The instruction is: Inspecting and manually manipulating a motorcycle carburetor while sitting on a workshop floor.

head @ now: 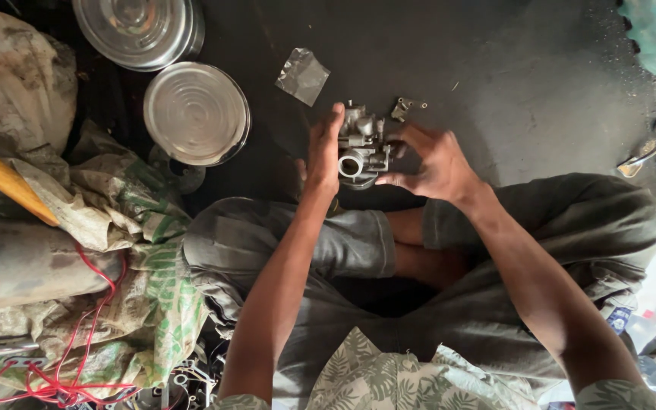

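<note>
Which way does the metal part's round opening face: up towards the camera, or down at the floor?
Up: the carburettor's round bore shows openly.

Taking the dull silver-grey carburettor point(362, 148) as the landmark: the floor point(495, 68) under it is showing dark charcoal grey. Up and to its left, a clear, greyish plastic bag point(303, 74) is catching light, and further left two round metal lids point(197, 112) are gleaming silver with ringed ridges. Far left, a wooden handle point(5, 181) is glowing orange-yellow over off-white sacks point(146, 250) printed in green. Below these, red wire point(77, 334) is looping. Directly below the carburettor, olive-grey trousers point(328, 243) and a pale shirt point(373, 380) patterned with green leaves are showing.
</note>
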